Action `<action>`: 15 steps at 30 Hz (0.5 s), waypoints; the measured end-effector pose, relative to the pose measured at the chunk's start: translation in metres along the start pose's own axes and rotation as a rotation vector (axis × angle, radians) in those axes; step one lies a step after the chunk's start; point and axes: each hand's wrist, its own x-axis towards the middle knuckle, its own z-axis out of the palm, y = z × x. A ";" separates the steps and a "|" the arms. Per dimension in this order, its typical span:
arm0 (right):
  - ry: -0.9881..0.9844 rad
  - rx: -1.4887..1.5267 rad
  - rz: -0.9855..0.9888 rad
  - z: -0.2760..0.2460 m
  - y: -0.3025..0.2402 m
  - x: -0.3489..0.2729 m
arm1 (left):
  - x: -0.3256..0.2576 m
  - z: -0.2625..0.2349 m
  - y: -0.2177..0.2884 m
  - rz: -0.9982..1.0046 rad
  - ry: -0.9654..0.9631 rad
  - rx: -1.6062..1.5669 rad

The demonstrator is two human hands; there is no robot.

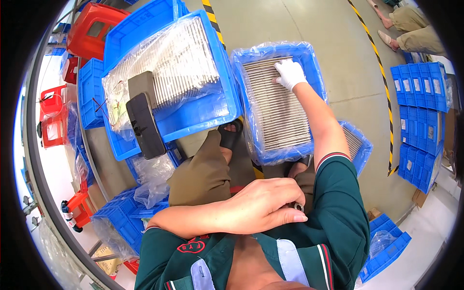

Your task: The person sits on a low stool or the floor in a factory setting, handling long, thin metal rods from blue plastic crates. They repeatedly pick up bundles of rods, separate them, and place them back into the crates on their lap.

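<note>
Hiding all but a sliver of a small metal ring [298,207], the bare left hand [261,205] curls closed over it at six o'clock, while the gloved right hand [290,73] rests fingers-down on metal rods [280,108] in the plastic-lined blue bin [309,50] at twelve, grip unclear.

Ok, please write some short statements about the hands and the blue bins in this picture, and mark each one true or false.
1. The right hand wears a white glove. True.
2. The right hand rests on metal rods in a plastic-lined blue bin. True.
3. The left hand is also gloved. False: it is bare.
4. The left hand holds a small metal ring. True.
5. The black flat tool lies on the floor. False: it lies across the larger blue bin.
</note>
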 end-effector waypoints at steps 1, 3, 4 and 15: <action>0.019 -0.002 -0.002 0.001 -0.001 0.000 | 0.000 0.000 0.000 -0.003 -0.001 -0.001; 0.027 0.010 -0.007 0.007 -0.002 0.003 | -0.001 0.000 0.001 -0.020 -0.010 -0.004; 0.033 0.016 -0.009 0.011 -0.003 0.004 | -0.001 0.000 0.002 -0.029 -0.015 -0.005; 0.065 0.019 -0.030 -0.041 -0.005 -0.046 | 0.010 0.014 0.005 -0.035 0.060 0.102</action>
